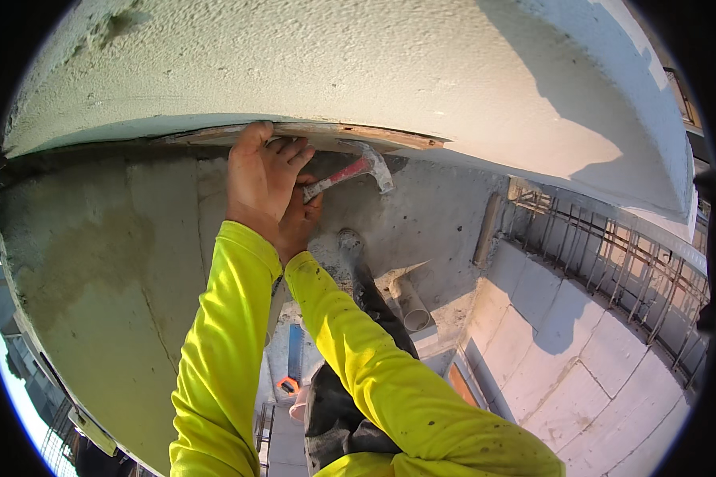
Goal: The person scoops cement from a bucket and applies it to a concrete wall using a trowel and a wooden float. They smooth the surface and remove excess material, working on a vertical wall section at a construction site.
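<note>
A thin wooden strip (374, 133) runs along the lower edge of a rough, pale, plastered concrete face (318, 63). My left hand (260, 181) reaches up to this strip, one digit lapping over its edge and the other fingers bent beside it. My right hand (301, 216) is partly hidden behind the left hand and wrist. Its fingers wrap round the handle of a claw hammer (348, 171) with a red section and a worn, mortar-marked metal head. The hammer head points to the right, just under the strip.
A grey wall (79, 238) with a damp patch stands at left. Below lie a blue-bladed handsaw (295, 350) and a plastic pipe (412, 306) near my leg and boot (352, 242). Pale blockwork (565, 334) and exposed reinforcing bars (612, 254) line the right side.
</note>
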Demonstrator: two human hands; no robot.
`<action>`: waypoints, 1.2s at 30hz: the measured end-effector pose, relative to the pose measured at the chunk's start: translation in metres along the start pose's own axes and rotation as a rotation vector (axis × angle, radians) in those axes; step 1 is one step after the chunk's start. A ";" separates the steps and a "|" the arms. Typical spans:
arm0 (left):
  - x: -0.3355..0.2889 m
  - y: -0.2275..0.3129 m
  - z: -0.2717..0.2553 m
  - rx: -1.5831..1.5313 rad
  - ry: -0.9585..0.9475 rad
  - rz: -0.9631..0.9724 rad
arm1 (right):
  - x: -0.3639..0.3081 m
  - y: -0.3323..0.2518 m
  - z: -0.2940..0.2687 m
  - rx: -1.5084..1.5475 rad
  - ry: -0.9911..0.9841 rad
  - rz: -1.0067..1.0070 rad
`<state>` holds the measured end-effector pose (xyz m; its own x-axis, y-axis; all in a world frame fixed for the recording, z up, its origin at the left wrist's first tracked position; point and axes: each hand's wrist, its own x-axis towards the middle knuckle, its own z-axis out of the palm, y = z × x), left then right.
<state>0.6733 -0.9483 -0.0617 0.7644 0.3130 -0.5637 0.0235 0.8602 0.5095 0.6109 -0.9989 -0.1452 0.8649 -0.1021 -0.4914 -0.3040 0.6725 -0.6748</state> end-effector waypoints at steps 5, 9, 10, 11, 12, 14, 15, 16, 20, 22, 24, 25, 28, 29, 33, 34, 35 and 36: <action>0.004 0.005 -0.002 0.020 0.028 -0.022 | -0.008 -0.023 -0.014 0.071 -0.104 0.164; 0.006 0.003 0.000 0.081 0.111 0.044 | -0.013 -0.057 -0.014 -0.028 -0.088 0.279; 0.006 0.003 0.001 0.066 0.141 0.043 | -0.014 -0.067 -0.014 -0.065 -0.100 0.320; 0.006 0.003 0.001 0.057 0.144 0.045 | -0.016 -0.078 -0.014 -0.113 -0.075 0.381; 0.007 0.003 0.001 0.049 0.145 0.046 | -0.017 -0.090 -0.015 -0.126 -0.135 0.391; 0.008 0.004 0.000 0.041 0.142 0.042 | -0.018 -0.108 -0.020 -0.197 -0.144 0.459; 0.009 0.005 -0.001 0.034 0.139 0.041 | -0.019 -0.115 -0.022 -0.182 -0.178 0.475; 0.009 0.005 -0.001 0.035 0.144 0.046 | -0.019 -0.120 -0.024 -0.177 -0.176 0.503; 0.011 0.005 -0.001 0.014 0.176 0.049 | -0.016 -0.138 -0.027 -0.260 -0.244 0.537; 0.011 0.006 0.000 -0.006 0.182 0.051 | -0.013 -0.146 -0.027 -0.319 -0.269 0.575; 0.010 0.006 0.002 -0.007 0.185 0.062 | -0.010 -0.156 -0.028 -0.351 -0.291 0.598; 0.011 0.006 0.004 -0.020 0.197 0.052 | -0.008 -0.161 -0.029 -0.371 -0.300 0.619; 0.011 0.008 0.006 -0.011 0.210 0.051 | -0.003 -0.178 -0.035 -0.425 -0.274 0.707; 0.011 0.008 0.006 -0.042 0.209 0.038 | -0.001 -0.184 -0.037 -0.437 -0.284 0.731; 0.008 0.007 0.006 -0.035 0.235 0.028 | 0.003 -0.198 -0.038 -0.484 -0.306 0.790; 0.007 0.006 0.006 -0.038 0.250 0.025 | 0.002 -0.200 -0.038 -0.503 -0.263 0.798; 0.006 0.006 0.008 -0.037 0.258 0.031 | 0.001 -0.200 -0.036 -0.496 -0.254 0.798; 0.007 0.004 0.009 -0.042 0.262 0.031 | -0.001 -0.199 -0.036 -0.478 -0.257 0.767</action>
<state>0.6841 -0.9460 -0.0574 0.5713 0.4285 -0.7000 -0.0282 0.8626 0.5051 0.6565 -1.1589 -0.0301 0.4043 0.4475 -0.7977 -0.9102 0.1105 -0.3993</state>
